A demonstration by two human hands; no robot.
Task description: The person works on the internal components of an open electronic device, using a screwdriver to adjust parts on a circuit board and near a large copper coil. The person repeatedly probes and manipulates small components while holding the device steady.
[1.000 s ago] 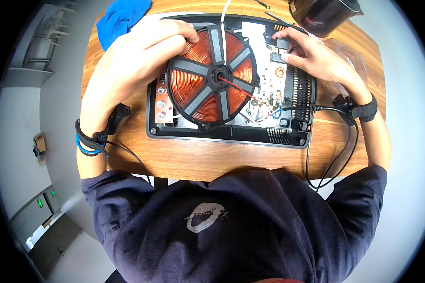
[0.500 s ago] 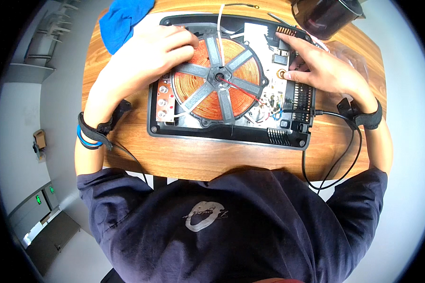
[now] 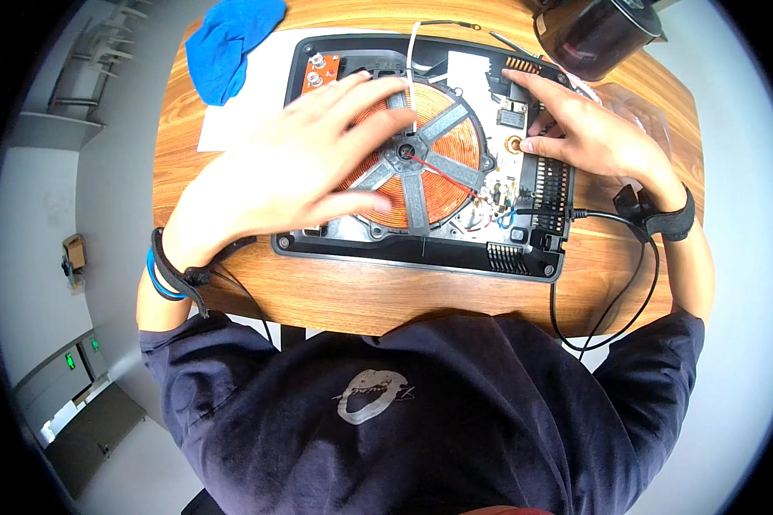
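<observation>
ok so the coil is in the black case on the bench. Left hand is spread wide over it, empty, can't tell if it's touching. Right hand is over the case's right side, loosely spread, nothing gripped afaict.

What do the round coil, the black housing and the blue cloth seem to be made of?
Coil: apparently copper wire, shiny orange-brown in fine concentric turns. Housing: probably moulded plastic, black, with slotted vents. Cloth: soft, matte fabric, lying in folds; fibre unclear.
</observation>
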